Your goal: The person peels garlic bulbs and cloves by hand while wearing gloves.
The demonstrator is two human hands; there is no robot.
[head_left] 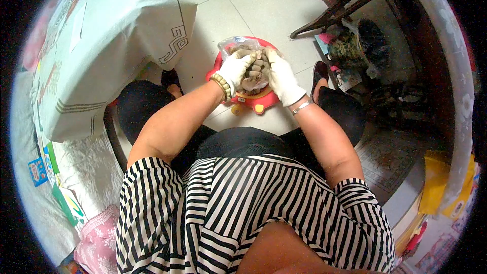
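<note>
The left hand (pixel 236 71), in a white cloth glove with brown-smudged fingertips, and the right hand (pixel 282 77), in a matching white cloth glove, meet around a cluster of small, grey-brown oval pieces (pixel 256 67). The cluster lies between the two sets of fingers, over a round, bright red plastic base with yellow details (pixel 272 99).

The left fingers bend inward against the near-left side of the pieces. The right fingers reach forward along their right side, bent a little at the tips. The gap between the hands is narrow and filled by the pieces; whether either hand pinches a single one, I cannot tell.

A crinkled, clear plastic bag (pixel 228 45) spreads just beyond and to the left of the left fingers, within the red rim. More brown material shows below the fingers, partly under translucent film; its exact shape is too small to make out.

A bracelet of pale, round beads (pixel 221 83) circles the left wrist, and a slim silver-toned wristband (pixel 303 106) circles the right. Well to the left of the left fingers hangs a pale cloth with a dark geometric border (pixel 116 35). Pale floor tiles (pixel 238 10) extend beyond the fingertips, and a dark wooden frame (pixel 329 19) stands well apart, beyond and to the right of the right fingers.
</note>
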